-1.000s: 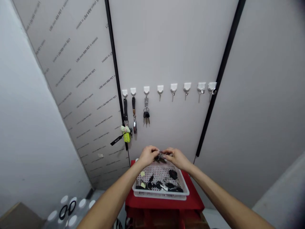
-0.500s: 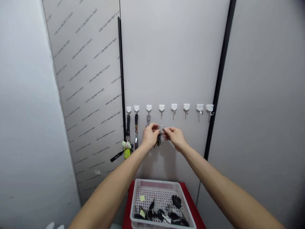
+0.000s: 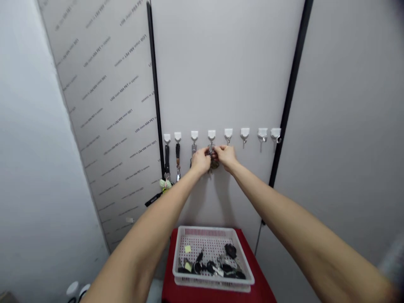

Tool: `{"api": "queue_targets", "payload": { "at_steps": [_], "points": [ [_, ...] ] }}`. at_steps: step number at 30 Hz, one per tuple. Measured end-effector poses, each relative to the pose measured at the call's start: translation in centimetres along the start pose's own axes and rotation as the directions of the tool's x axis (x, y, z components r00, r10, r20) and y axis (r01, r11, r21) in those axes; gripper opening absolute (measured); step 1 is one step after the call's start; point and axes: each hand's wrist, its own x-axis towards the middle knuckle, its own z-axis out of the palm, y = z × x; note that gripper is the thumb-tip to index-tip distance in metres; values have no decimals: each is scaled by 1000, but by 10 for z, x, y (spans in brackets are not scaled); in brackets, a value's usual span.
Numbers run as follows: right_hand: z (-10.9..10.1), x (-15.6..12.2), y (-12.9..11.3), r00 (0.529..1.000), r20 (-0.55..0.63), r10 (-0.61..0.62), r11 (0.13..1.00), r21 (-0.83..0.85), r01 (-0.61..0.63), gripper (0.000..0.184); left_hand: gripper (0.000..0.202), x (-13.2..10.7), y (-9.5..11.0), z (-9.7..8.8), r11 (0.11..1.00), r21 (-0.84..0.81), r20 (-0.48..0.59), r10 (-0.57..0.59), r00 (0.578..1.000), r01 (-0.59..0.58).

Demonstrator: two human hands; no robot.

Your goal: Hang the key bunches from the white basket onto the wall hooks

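Observation:
Both my hands are raised to the wall, just below one white hook (image 3: 211, 134) in the row. A key ring with a bunch of keys (image 3: 215, 164) hangs between them. My left hand (image 3: 201, 160) pinches the ring from the left, and my right hand (image 3: 226, 156) pinches it from the right. The fingers partly cover the ring, so whether it touches the hook I cannot tell. To the left hang a key set on a black strap (image 3: 167, 159), a second strap with a brown band (image 3: 178, 155), and a metal clasp (image 3: 194, 149) partly behind my left hand.
More white hooks (image 3: 245, 133) continue to the right along the wall. Below, a white perforated basket (image 3: 208, 232) holds several keys and yellow paper notes on a red surface (image 3: 259, 286). Black strips (image 3: 293, 80) run up the wall on either side.
My hands have lifted the key ring up from below the hook to right beneath it. The view has tilted slightly, and the hooks and basket appear higher in it.

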Motion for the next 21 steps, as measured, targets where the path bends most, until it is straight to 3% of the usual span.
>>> {"api": "queue_targets", "payload": {
  "at_steps": [3,6,9,11,13,15,18,21],
  "points": [
    [-7,-5,15,990,-78,-120,990,-83,114,17,36,-22,-14,3,999,-20,1,35,999,-35],
    [-21,-31,50,967,-110,-229,964,-168,208,26,35,-67,-43,14,996,-84,65,34,997,-29],
    [-37,-86,103,986,120,-112,942,-302,143,24,33,-131,-83,31,989,-62,194,-118,974,133],
    [-47,-126,138,942,329,63,886,-454,99,22,31,-171,-108,42,970,28,287,-239,928,242],
    [-56,-157,163,874,456,167,793,-589,156,21,30,-201,-128,49,959,142,394,-281,875,244],
    [-64,-174,173,803,558,209,715,-648,264,22,30,-217,-139,51,956,220,491,-282,825,196],
    [-68,-180,171,711,655,258,575,-695,432,25,36,-224,-146,49,954,265,591,-276,758,141],
    [-63,-178,168,692,656,301,377,-748,546,25,40,-223,-146,49,941,311,634,-309,708,132]
  ]
}}
